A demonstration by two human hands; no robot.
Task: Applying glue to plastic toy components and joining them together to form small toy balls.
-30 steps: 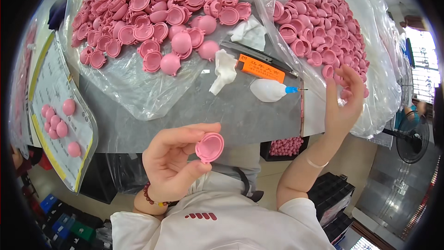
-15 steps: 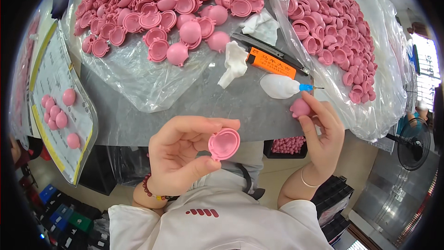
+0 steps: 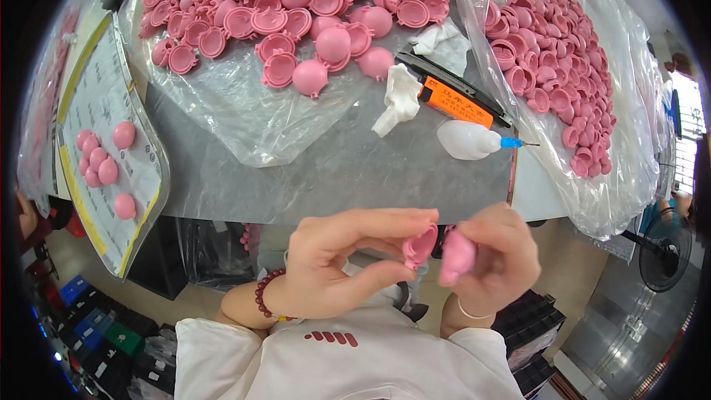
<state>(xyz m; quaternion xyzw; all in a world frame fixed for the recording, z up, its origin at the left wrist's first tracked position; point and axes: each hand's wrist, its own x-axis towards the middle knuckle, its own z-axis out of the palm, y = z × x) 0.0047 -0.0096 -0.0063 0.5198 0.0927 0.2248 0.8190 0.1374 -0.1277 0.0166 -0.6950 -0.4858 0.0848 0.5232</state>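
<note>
Since the earlier frame, the right hand [image 3: 505, 253] has been brought nearer and leftward from beside the bottle, and the left hand [image 3: 329, 263] has been shifted a little to the right, so that the two are now set almost face to face over the near edge of the table [image 3: 333, 189]. The pink half-shell [image 3: 420, 246] in the left hand has been turned, its hollow now directed toward the right. It is clamped between the thumb below and the fingertips above. A second pink piece [image 3: 458, 255] is pinched by the right hand, whose fingers are closed around its right side; it is blurred, and its exact facing cannot be told. A narrow gap is left between the two pieces.

On the far left of the table, a heap of pink shells [image 3: 333, 46] is spread over a clear plastic sheet [image 3: 266, 137]; on the far right, another pink heap [image 3: 548, 74] is held in clear plastic. Between them are laid a crumpled white tissue [image 3: 400, 98], an orange-labelled box [image 3: 458, 106] and a white bottle [image 3: 468, 141] with a blue needle tip. At the left, several pink domes [image 3: 124, 135] are rested on a yellow-edged board [image 3: 111, 226].
</note>
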